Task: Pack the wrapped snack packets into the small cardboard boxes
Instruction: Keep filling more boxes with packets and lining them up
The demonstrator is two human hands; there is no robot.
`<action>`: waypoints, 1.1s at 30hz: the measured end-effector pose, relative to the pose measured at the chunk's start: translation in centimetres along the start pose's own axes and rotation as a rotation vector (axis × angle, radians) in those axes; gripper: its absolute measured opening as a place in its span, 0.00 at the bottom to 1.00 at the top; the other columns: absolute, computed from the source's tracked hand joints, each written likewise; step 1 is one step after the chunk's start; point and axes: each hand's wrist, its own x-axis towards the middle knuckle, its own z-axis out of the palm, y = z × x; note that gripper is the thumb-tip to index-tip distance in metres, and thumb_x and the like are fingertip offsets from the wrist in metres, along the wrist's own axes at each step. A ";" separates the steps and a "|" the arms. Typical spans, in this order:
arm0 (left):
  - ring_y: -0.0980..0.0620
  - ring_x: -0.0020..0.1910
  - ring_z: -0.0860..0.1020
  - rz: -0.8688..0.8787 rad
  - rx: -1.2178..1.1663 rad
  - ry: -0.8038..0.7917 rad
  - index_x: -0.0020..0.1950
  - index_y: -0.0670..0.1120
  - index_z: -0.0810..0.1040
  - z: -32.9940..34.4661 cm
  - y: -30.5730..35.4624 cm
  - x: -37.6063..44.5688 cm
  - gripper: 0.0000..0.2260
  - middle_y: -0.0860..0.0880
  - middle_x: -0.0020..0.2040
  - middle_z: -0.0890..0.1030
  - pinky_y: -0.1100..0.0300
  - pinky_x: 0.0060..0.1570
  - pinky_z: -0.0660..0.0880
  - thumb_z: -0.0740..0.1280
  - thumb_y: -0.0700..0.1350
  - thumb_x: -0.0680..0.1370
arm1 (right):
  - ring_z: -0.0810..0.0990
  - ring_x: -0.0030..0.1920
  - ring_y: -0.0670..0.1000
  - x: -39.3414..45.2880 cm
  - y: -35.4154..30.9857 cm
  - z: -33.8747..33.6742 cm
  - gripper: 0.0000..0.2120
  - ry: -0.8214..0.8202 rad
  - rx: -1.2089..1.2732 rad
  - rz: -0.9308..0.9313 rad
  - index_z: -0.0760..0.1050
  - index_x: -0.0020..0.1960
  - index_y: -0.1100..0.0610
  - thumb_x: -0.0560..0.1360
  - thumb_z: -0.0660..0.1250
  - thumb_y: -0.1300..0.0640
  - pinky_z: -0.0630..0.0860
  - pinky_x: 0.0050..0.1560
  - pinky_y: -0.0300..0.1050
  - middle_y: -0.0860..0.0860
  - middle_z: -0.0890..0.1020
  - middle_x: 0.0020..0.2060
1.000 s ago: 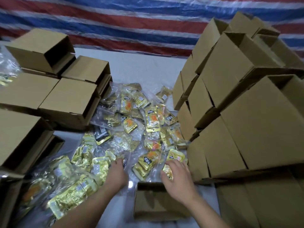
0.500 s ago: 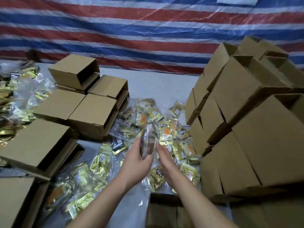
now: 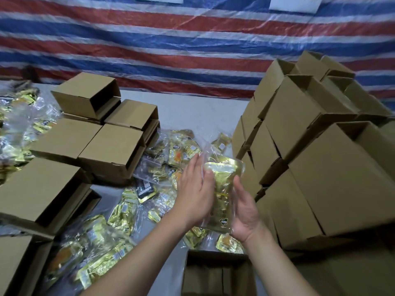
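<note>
Held packet: a clear-wrapped bundle of gold snack packets (image 3: 221, 193) is pressed upright between two palms, above the table and just beyond the open box.
Left hand (image 3: 195, 195): laid flat against the bundle's left side, fingers straight, nothing curled round it.
Right hand (image 3: 245, 212): cupped against the bundle's right side and lower end, fingers mostly straight.
Open box (image 3: 215, 274): seen at the bottom edge, directly below the wrists, apparently empty.
Loose packets (image 3: 171, 159): scattered across the white table (image 3: 192, 112) between the box stacks.
Box stacks: lying boxes at left (image 3: 111, 146), a tall stack at right (image 3: 320, 159).
Risk: the slick wrap is held by palm pressure alone, so the bundle could slip out or buckle.
Risk: the bundle could catch on the box rim if lowered crooked.
</note>
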 end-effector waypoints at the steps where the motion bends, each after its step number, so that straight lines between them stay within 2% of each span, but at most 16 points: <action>1: 0.58 0.80 0.46 0.022 0.007 -0.006 0.82 0.56 0.47 0.4 0.0 0.1 0.30 0.56 0.82 0.50 0.52 0.79 0.45 0.45 0.61 0.81 | 0.81 0.60 0.61 -0.3 -0.3 0.0 0.30 0.009 -0.013 -0.002 0.80 0.64 0.61 0.67 0.80 0.46 0.78 0.59 0.59 0.61 0.82 0.59; 4: 0.58 0.79 0.47 -0.028 -0.126 0.012 0.82 0.56 0.44 1.1 0.1 0.4 0.38 0.56 0.82 0.48 0.53 0.78 0.48 0.55 0.68 0.77 | 0.83 0.57 0.59 -1.1 -0.8 -0.5 0.25 0.015 0.042 -0.026 0.82 0.61 0.60 0.67 0.80 0.51 0.80 0.55 0.59 0.60 0.84 0.56; 6: 0.58 0.78 0.54 -0.118 -0.312 -0.066 0.80 0.61 0.44 1.2 0.0 0.2 0.46 0.57 0.81 0.50 0.52 0.76 0.55 0.61 0.75 0.69 | 0.84 0.55 0.60 -1.9 -1.0 -1.0 0.25 0.046 0.073 -0.073 0.83 0.60 0.61 0.65 0.81 0.53 0.80 0.54 0.58 0.61 0.84 0.55; 7: 0.60 0.75 0.62 -0.165 -0.386 -0.122 0.80 0.62 0.46 1.3 -0.3 0.0 0.49 0.57 0.81 0.54 0.53 0.73 0.64 0.63 0.78 0.66 | 0.84 0.56 0.60 -2.3 -1.0 -1.2 0.27 0.061 0.076 -0.081 0.82 0.60 0.61 0.64 0.81 0.53 0.81 0.53 0.57 0.62 0.83 0.56; 9: 0.70 0.58 0.75 -0.249 -0.465 -0.263 0.79 0.62 0.49 1.3 -0.9 -0.7 0.51 0.60 0.72 0.71 0.60 0.55 0.77 0.65 0.79 0.62 | 0.82 0.58 0.63 -3.3 -1.1 -1.7 0.31 0.076 0.066 -0.056 0.79 0.64 0.63 0.64 0.81 0.53 0.80 0.54 0.59 0.66 0.80 0.60; 11: 0.64 0.53 0.80 -0.322 -0.504 -0.389 0.78 0.56 0.56 1.7 -1.4 -1.1 0.51 0.59 0.63 0.79 0.57 0.53 0.78 0.67 0.78 0.61 | 0.83 0.54 0.63 -4.0 -1.2 -2.5 0.34 0.122 0.049 -0.026 0.80 0.63 0.64 0.61 0.83 0.53 0.81 0.53 0.61 0.66 0.81 0.58; 13: 0.61 0.47 0.83 -0.353 -0.498 -0.452 0.76 0.50 0.62 2.6 -1.8 -1.6 0.47 0.54 0.62 0.79 0.61 0.46 0.79 0.69 0.73 0.64 | 0.84 0.51 0.61 -4.8 -1.3 -3.6 0.34 0.172 -0.005 0.018 0.82 0.60 0.63 0.57 0.85 0.53 0.79 0.56 0.63 0.63 0.83 0.55; 15: 0.65 0.44 0.83 -0.337 -0.487 -0.483 0.71 0.51 0.67 3.2 -2.6 -2.7 0.39 0.54 0.60 0.78 0.70 0.38 0.77 0.69 0.68 0.65 | 0.84 0.52 0.61 -6.0 -1.4 -4.5 0.33 0.184 -0.078 0.083 0.82 0.60 0.63 0.58 0.85 0.52 0.78 0.59 0.64 0.64 0.83 0.55; 16: 0.67 0.47 0.82 -0.342 -0.465 -0.501 0.68 0.55 0.66 3.1 -3.3 -3.4 0.35 0.55 0.60 0.77 0.73 0.39 0.76 0.68 0.68 0.66 | 0.84 0.51 0.61 -6.6 -1.5 -5.0 0.33 0.198 -0.125 0.120 0.82 0.60 0.63 0.58 0.85 0.52 0.79 0.57 0.62 0.64 0.83 0.54; 18: 0.66 0.54 0.78 -0.314 -0.337 -0.531 0.69 0.60 0.65 2.3 -5.7 -4.8 0.32 0.55 0.64 0.76 0.73 0.48 0.75 0.67 0.68 0.69 | 0.84 0.50 0.61 -7.6 -1.7 -5.9 0.40 0.260 -0.302 0.200 0.78 0.64 0.62 0.57 0.85 0.50 0.80 0.55 0.59 0.63 0.83 0.53; 20: 0.63 0.64 0.73 -0.228 -0.063 -0.547 0.74 0.57 0.66 1.6 -8.9 -6.1 0.29 0.54 0.72 0.72 0.69 0.61 0.70 0.67 0.64 0.75 | 0.82 0.55 0.60 -8.6 -1.6 -6.4 0.51 0.317 -0.598 0.268 0.70 0.71 0.59 0.54 0.85 0.45 0.78 0.57 0.57 0.60 0.82 0.57; 21: 0.60 0.69 0.70 -0.176 0.100 -0.558 0.77 0.54 0.64 1.7 -10.6 -6.8 0.30 0.55 0.74 0.69 0.67 0.66 0.66 0.66 0.62 0.78 | 0.81 0.59 0.57 -8.8 -1.4 -6.3 0.52 0.311 -0.760 0.285 0.68 0.73 0.55 0.54 0.84 0.44 0.77 0.60 0.53 0.56 0.81 0.61; 23: 0.53 0.74 0.67 -0.093 0.328 -0.611 0.78 0.51 0.63 2.4 -13.0 -7.9 0.27 0.53 0.76 0.67 0.62 0.70 0.62 0.62 0.59 0.81 | 0.77 0.66 0.46 -8.9 -0.5 -5.4 0.42 0.156 -1.071 0.304 0.67 0.73 0.44 0.63 0.81 0.47 0.73 0.65 0.40 0.44 0.77 0.66; 26: 0.46 0.65 0.75 -0.116 0.341 -0.666 0.70 0.49 0.72 3.8 -15.3 -9.2 0.16 0.47 0.66 0.78 0.55 0.63 0.70 0.56 0.52 0.85 | 0.77 0.62 0.37 -8.3 2.3 -5.0 0.29 -0.114 -1.478 0.390 0.69 0.69 0.36 0.72 0.74 0.52 0.70 0.61 0.32 0.37 0.78 0.62; 29: 0.45 0.53 0.78 -0.190 0.270 -0.597 0.56 0.48 0.74 4.5 -16.1 -9.5 0.13 0.45 0.53 0.81 0.54 0.53 0.72 0.53 0.53 0.85 | 0.78 0.60 0.47 -7.3 5.1 -6.3 0.27 -0.298 -1.789 0.491 0.67 0.72 0.39 0.74 0.69 0.47 0.72 0.56 0.36 0.46 0.80 0.61; 33: 0.46 0.49 0.77 -0.125 0.262 -0.598 0.49 0.51 0.71 5.4 -15.6 -9.7 0.12 0.45 0.49 0.81 0.54 0.49 0.72 0.52 0.54 0.85 | 0.76 0.63 0.58 -5.3 8.5 -9.7 0.27 -0.325 -1.981 0.620 0.64 0.74 0.42 0.75 0.64 0.48 0.73 0.63 0.47 0.56 0.78 0.64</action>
